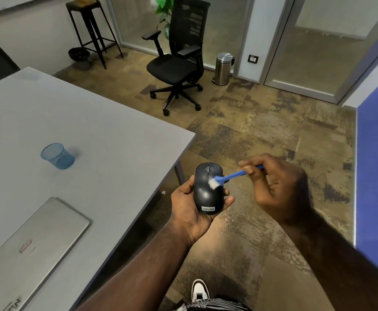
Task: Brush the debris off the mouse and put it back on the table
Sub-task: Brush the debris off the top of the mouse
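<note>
**Reader:** Two hands are in view, I take it? What is each doing?

**Describer:** Yes. The left hand lies palm up and cradles a black mouse, thumb on one flank and fingers curled up the other, so its grip is closed around the mouse. The right hand pinches the handle of a small blue brush between thumb and fingertips. The white bristles touch the top of the mouse, just below the scroll wheel.

**Reader:** Where is the mouse relative to the counter?

**Describer:** It is held in the air over the carpeted floor, just beyond the corner of the grey counter. On the counter sit a closed silver laptop and, further off, a blue mesh cup.

**Reader:** How should the brushing go from here?

**Describer:** My judgement: keep the mouse off the counter's edge so the debris falls to the floor. Short, light strokes in one direction, away from the body, seem best, with extra care around the wheel slot and the seam between the buttons, where dust likely lodges. Tilting the left palm would let loosened bits slide off. I cannot make out any debris at this size, so I cannot tell how much remains. Returning the mouse to the counter is not yet done.
</note>
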`<state>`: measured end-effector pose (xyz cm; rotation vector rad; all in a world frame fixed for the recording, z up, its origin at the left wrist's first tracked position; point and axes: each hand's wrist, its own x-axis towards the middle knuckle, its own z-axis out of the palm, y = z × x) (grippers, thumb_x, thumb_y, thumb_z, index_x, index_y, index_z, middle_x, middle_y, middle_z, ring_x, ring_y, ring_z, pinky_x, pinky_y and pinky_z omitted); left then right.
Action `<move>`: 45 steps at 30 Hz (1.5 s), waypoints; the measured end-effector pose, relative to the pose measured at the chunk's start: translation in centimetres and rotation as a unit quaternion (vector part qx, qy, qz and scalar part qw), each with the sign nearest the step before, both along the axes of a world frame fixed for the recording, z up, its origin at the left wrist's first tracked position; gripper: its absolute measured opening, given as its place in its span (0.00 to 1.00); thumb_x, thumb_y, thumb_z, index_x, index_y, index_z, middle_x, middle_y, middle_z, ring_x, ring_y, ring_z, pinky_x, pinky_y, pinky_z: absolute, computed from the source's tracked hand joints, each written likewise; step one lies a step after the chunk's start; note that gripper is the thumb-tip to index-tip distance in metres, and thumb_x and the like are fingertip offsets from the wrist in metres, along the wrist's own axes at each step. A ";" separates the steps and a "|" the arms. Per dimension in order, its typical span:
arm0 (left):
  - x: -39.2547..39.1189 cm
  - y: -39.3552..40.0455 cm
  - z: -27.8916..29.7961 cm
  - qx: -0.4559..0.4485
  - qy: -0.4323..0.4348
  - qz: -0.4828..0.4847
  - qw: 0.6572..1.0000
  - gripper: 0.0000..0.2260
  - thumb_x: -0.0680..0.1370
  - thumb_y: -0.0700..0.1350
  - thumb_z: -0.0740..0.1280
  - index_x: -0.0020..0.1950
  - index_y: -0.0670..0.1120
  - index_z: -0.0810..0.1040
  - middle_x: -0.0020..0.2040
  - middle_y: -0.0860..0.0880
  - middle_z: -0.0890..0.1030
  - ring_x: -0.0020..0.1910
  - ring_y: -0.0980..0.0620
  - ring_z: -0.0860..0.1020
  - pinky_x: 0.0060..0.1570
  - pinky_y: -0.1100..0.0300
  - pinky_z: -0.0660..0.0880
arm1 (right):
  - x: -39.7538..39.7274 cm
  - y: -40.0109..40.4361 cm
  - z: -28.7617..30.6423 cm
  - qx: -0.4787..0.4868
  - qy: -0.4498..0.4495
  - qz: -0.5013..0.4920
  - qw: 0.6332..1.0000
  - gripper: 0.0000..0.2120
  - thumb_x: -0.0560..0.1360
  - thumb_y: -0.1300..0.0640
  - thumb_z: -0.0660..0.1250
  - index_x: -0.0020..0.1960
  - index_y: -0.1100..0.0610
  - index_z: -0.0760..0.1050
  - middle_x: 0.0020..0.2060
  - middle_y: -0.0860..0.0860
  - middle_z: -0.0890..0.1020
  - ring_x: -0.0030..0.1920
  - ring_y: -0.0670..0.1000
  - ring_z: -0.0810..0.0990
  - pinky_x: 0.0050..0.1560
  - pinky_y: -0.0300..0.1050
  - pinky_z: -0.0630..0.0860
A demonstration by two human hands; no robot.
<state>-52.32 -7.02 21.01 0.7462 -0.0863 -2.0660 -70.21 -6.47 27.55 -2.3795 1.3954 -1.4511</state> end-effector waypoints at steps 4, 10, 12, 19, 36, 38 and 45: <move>0.2 -0.1 -0.1 -0.007 0.006 -0.003 1.000 0.24 0.71 0.52 0.63 0.57 0.35 0.82 0.50 0.36 0.83 0.42 0.39 0.83 0.43 0.47 0.81 | 0.1 0.3 -0.1 -0.013 0.010 0.029 0.999 0.08 0.78 0.59 0.66 0.48 0.60 0.83 0.39 0.51 0.86 0.36 0.51 0.83 0.31 0.49 0.77; 0.1 0.4 -0.1 -0.025 0.026 -0.009 0.999 0.24 0.77 0.51 0.57 0.62 0.36 0.79 0.53 0.38 0.82 0.40 0.42 0.81 0.43 0.49 0.81 | -0.2 -0.8 0.1 -0.011 -0.004 -0.097 0.995 0.09 0.80 0.57 0.64 0.49 0.58 0.82 0.41 0.51 0.86 0.37 0.54 0.84 0.32 0.51 0.79; 0.2 0.3 0.0 -0.029 0.025 -0.010 0.999 0.24 0.77 0.51 0.56 0.62 0.36 0.79 0.53 0.38 0.82 0.39 0.42 0.81 0.42 0.50 0.81 | -0.1 -0.8 0.1 -0.011 -0.002 -0.100 0.995 0.09 0.80 0.56 0.64 0.50 0.58 0.82 0.41 0.51 0.86 0.37 0.55 0.84 0.33 0.52 0.79; 0.6 0.3 -0.3 -0.012 0.011 -0.006 1.000 0.24 0.74 0.52 0.59 0.53 0.34 0.83 0.44 0.37 0.83 0.36 0.42 0.82 0.37 0.52 0.81 | -0.3 -0.6 0.2 -0.007 -0.013 -0.044 0.999 0.08 0.79 0.58 0.65 0.48 0.59 0.82 0.38 0.53 0.85 0.35 0.56 0.83 0.31 0.53 0.78; 0.5 -0.2 0.0 -0.006 0.020 0.009 1.000 0.22 0.70 0.50 0.64 0.55 0.35 0.83 0.50 0.36 0.83 0.43 0.40 0.83 0.44 0.47 0.81 | 0.2 0.6 0.0 -0.007 0.007 0.045 0.999 0.07 0.78 0.59 0.65 0.48 0.60 0.82 0.41 0.47 0.85 0.37 0.48 0.83 0.31 0.49 0.78; 0.5 -0.2 -0.1 -0.013 0.015 -0.002 1.000 0.23 0.72 0.51 0.63 0.56 0.35 0.82 0.50 0.36 0.83 0.42 0.40 0.83 0.44 0.47 0.81 | 0.2 0.0 0.0 -0.009 0.003 -0.029 1.000 0.08 0.79 0.59 0.65 0.50 0.60 0.82 0.42 0.50 0.86 0.37 0.52 0.84 0.31 0.51 0.79; 0.1 0.1 0.0 -0.034 -0.013 -0.022 0.999 0.25 0.78 0.54 0.58 0.62 0.36 0.79 0.54 0.36 0.80 0.43 0.40 0.80 0.45 0.46 0.80 | 1.1 -0.7 0.5 0.001 0.031 -0.024 0.999 0.08 0.80 0.56 0.65 0.51 0.57 0.83 0.41 0.49 0.86 0.37 0.50 0.83 0.33 0.47 0.78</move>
